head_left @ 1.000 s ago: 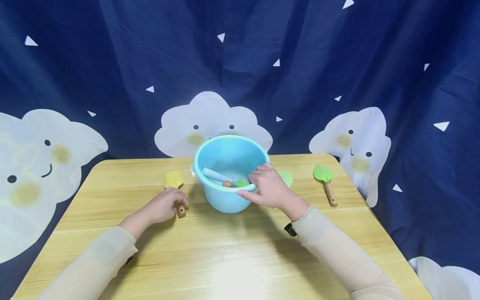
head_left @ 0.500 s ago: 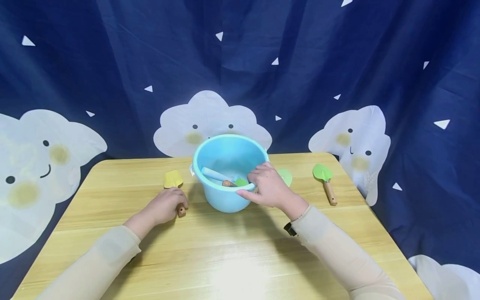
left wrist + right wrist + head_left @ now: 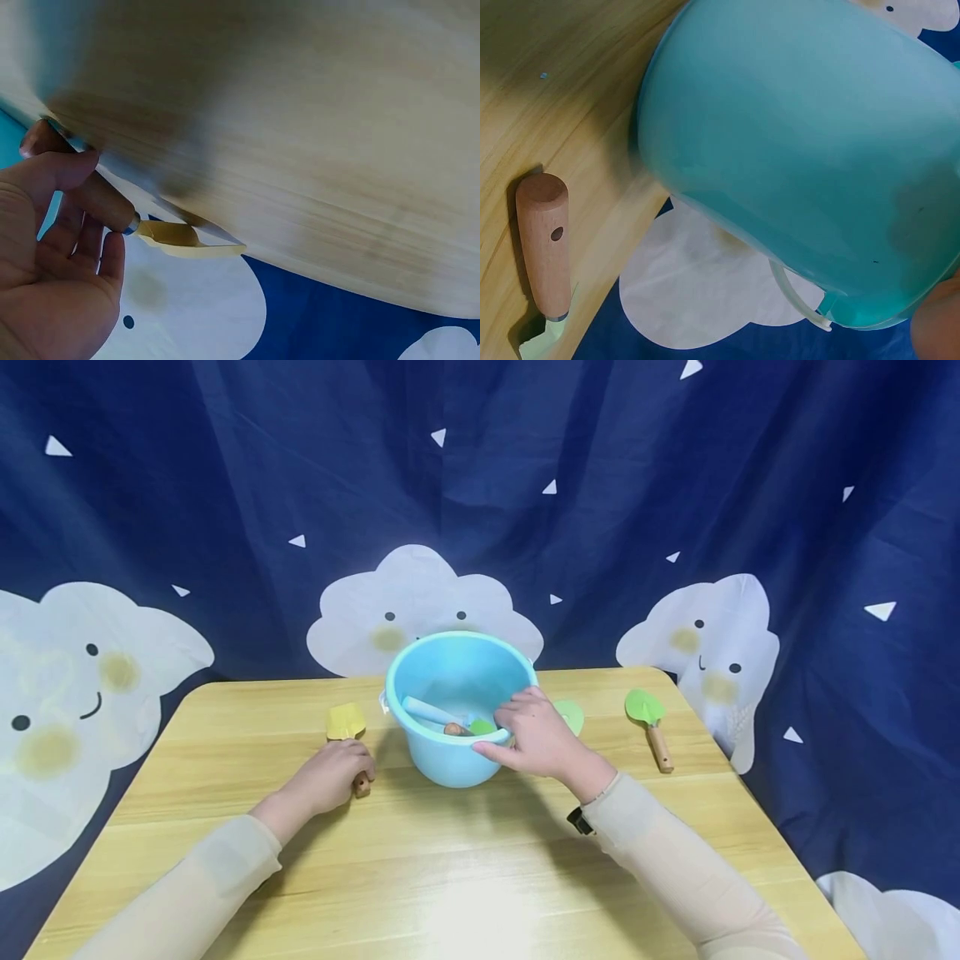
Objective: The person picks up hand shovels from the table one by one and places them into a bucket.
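A small yellow toy shovel (image 3: 346, 722) with a wooden handle (image 3: 103, 199) lies on the table left of the bucket. The thumb and fingers of my left hand (image 3: 331, 774) hold that handle, seen best in the left wrist view. My right hand (image 3: 537, 732) grips the near right rim of a light blue bucket (image 3: 453, 764), thumb outside and fingers over the edge. Inside the bucket lie a light blue handle (image 3: 432, 710), a wooden handle end (image 3: 454, 729) and a green piece (image 3: 482, 727). The bucket stands upright.
A green trowel (image 3: 651, 718) with a wooden handle lies at the table's right. Partly behind my right hand is a pale green tool head (image 3: 571, 716). The right wrist view shows a wooden handle (image 3: 544, 247) on the table. A blue cloud-print curtain (image 3: 495, 485) hangs behind the table (image 3: 390, 877).
My left wrist and forearm have shifted slightly to the right, with the fingers still at the shovel's handle. The right hand and the bucket stay where they were.
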Available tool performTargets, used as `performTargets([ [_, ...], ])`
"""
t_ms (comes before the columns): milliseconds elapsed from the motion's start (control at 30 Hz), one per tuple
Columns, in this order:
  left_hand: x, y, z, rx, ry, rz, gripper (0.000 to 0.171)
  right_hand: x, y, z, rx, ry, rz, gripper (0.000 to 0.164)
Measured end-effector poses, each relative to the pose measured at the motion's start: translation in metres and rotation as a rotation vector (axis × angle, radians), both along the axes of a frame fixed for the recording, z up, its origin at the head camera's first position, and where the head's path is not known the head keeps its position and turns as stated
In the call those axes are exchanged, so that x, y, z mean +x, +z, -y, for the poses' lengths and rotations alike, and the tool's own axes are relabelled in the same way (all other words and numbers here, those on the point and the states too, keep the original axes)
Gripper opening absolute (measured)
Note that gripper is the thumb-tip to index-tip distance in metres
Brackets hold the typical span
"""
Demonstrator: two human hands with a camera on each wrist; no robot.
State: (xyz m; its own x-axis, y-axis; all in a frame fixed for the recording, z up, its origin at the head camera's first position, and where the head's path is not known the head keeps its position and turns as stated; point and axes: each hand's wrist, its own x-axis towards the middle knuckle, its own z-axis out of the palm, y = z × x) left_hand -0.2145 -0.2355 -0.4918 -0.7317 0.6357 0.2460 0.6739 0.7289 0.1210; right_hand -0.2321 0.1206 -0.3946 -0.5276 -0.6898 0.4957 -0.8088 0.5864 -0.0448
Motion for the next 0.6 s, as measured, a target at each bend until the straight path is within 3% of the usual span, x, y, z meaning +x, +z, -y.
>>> performTargets([
  [367, 0.003, 0.011, 0.001, 0.069, -0.016, 0.053, 0.039, 0.002, 0.002, 0.000, -0.005, 0.006, -0.001, 0.067],
  [600, 0.006, 0.024, 0.000, 0.121, -0.016, 0.119, 0.037, 0.003, 0.002, 0.001, 0.002, 0.000, 0.000, 0.068],
])
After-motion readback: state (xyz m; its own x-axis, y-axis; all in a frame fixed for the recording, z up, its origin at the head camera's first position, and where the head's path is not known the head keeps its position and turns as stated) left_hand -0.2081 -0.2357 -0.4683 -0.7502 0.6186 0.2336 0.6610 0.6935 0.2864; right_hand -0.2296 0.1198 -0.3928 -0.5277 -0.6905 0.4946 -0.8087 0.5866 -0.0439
